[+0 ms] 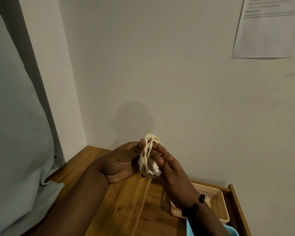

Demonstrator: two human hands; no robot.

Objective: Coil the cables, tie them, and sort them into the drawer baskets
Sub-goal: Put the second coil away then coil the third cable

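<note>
A white cable (147,155), wound into a tight coil with twisted strands and a clear plug at its lower end, is held in the air above the wooden top. My left hand (124,163) grips the coil from the left, thumb on its upper part. My right hand (170,167) meets it from the right, fingers stretched over the coil's side near the plug. A beige perforated basket (216,204) sits in the open drawer below my right wrist. A blue basket (232,232) shows at the bottom edge.
The wooden top (126,201) runs into a corner of the cream wall. A pale cushion or bedding (19,133) fills the left side. A printed sheet (269,26) hangs on the wall at upper right. The drawer's wooden rim (237,201) borders the baskets.
</note>
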